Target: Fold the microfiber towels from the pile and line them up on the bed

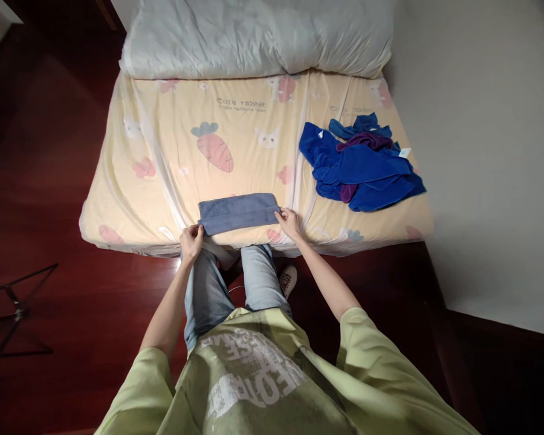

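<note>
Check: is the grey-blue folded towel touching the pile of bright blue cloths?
No, the folded towel lies apart from the blue pile, bare sheet between them.

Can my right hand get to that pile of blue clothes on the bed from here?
Probably yes. The right hand pinches the folded grey towel at its right end, and only bare sheet lies between it and the blue pile. It would have to let go first.

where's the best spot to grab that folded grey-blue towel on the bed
Probably at its two short ends, from the near edge of the bed. The folded grey-blue towel lies flat as a long strip, and the left hand and right hand already pinch its near corners, which should keep the fold together.
</note>
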Motion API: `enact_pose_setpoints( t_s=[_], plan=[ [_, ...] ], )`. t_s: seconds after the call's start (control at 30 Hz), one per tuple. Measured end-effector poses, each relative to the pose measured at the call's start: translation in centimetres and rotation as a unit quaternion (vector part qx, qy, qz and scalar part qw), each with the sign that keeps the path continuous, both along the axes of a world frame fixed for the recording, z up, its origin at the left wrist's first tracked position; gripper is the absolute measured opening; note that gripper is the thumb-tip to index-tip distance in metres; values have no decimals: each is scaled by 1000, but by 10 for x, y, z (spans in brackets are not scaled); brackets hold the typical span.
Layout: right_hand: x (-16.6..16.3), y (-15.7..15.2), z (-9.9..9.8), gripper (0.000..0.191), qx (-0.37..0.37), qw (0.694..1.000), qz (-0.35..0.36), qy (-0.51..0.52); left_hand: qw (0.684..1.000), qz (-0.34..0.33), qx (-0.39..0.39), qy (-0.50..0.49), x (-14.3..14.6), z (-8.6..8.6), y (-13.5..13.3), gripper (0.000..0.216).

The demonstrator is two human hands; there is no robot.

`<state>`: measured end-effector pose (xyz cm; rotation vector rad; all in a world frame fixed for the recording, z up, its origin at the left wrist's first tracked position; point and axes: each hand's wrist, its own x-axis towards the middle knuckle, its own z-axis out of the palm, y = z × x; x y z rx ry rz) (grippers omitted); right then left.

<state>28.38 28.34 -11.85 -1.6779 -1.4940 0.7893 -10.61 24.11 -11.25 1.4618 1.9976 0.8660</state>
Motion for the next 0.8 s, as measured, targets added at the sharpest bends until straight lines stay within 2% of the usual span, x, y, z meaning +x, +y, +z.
enact_pose_setpoints(
  t_s=[0.3, 0.47, 0.5, 0.57, 0.7, 0.8],
  plan=[
    [0, 0, 1, 36, 2, 999, 8, -43, 999, -3, 25, 35, 3, 1, -5, 35],
    [-3, -5, 12, 28, 83, 983, -5, -161, 991, 10, 111, 73, 7, 6, -11, 34],
    [-3, -6, 16, 29, 106, 978, 0, -179, 987, -3, 135, 87, 8, 9, -13, 34],
    [-2, -9, 25, 32, 141, 968, 36, -204, 978, -68, 167, 108, 8, 15, -15, 34],
    [3, -13, 37, 38, 155, 941, 182, -241, 950, -238, 161, 122, 6, 22, -15, 43],
    [8, -12, 35, 44, 136, 918, 254, -272, 944, -271, 134, 134, 4, 17, -13, 53]
  ],
)
